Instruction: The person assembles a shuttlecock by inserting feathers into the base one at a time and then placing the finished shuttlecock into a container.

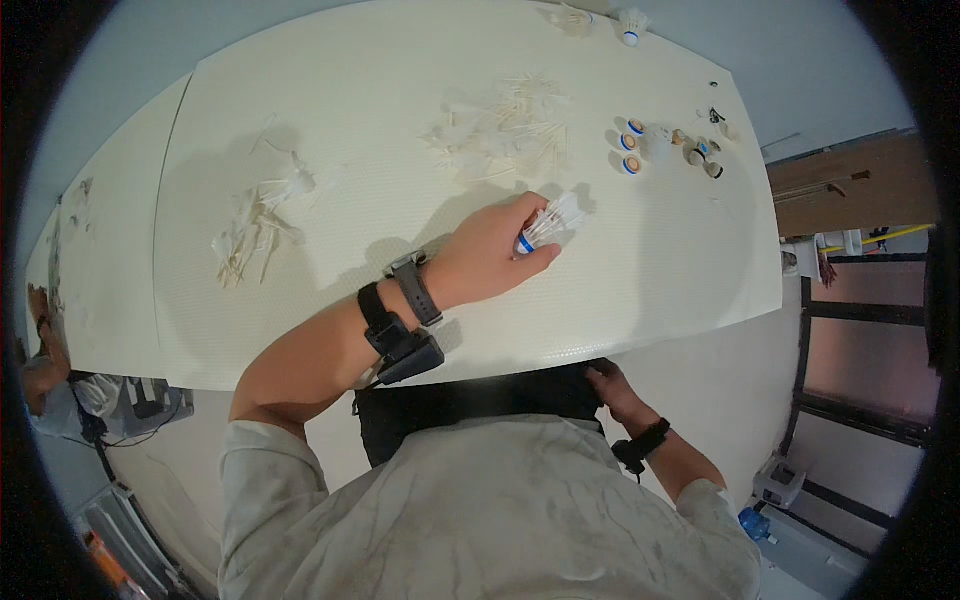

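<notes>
Your left hand (488, 252), the nearer one, grips one shuttlecock (556, 217) by its base mid-frame, long axis slanting toward the upper right, feathers outward

Left to right: two feather piles (240, 245), left and upper centre; two more shuttlecocks (631, 26), top edge; your right hand (614, 392), lower right, whose grip I cannot tell; three blue-banded corks (628, 142), upper right

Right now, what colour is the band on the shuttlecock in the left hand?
The band is blue; the head view shows it.
</notes>
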Tool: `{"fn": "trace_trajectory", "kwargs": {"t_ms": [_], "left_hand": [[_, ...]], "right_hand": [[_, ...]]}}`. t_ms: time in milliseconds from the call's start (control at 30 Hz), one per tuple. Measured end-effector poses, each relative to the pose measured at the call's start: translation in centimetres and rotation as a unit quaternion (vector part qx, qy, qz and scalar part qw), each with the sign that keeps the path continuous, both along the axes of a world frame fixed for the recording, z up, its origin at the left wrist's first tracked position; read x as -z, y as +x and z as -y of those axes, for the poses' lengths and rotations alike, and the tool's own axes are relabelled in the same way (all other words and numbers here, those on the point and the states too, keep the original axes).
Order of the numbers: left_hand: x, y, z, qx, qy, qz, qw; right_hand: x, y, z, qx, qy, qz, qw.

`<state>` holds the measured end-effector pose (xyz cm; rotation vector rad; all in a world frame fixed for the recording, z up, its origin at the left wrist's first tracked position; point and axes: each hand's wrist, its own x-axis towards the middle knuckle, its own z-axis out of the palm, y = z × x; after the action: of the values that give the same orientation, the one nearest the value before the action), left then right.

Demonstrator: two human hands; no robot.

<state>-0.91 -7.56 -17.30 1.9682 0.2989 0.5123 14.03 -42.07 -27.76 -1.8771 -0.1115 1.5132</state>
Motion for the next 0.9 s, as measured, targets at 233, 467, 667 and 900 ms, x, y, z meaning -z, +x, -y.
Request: {"fn": "trace_trajectory", "kwargs": {"t_ms": [233, 467, 667, 900], "left_hand": [[-1.0, 0.1, -0.3, 0.006, -0.029, -0.012, 0.999], [-0.7, -0.1, -0.1, -0.006, -0.009, -0.013, 1.0], [-0.6, 0.0, 0.1, -0.007, -0.01, -0.002, 1.0], [-0.1, 0.0, -0.1, -0.005, -0.018, 0.014, 1.0]], "right_hand": [[2.3, 2.3, 2.7, -0.06, 0.044, 0.041, 0.996], [-3.5, 0.7, 2.3, -0.1, -0.066, 0.064, 0.991], [-3.8, -0.5, 1.3, -0.101, -0.031, 0.075, 0.992], [-3.7, -0.1, 0.8, -0.151, -0.015, 0.088, 0.985]]}}
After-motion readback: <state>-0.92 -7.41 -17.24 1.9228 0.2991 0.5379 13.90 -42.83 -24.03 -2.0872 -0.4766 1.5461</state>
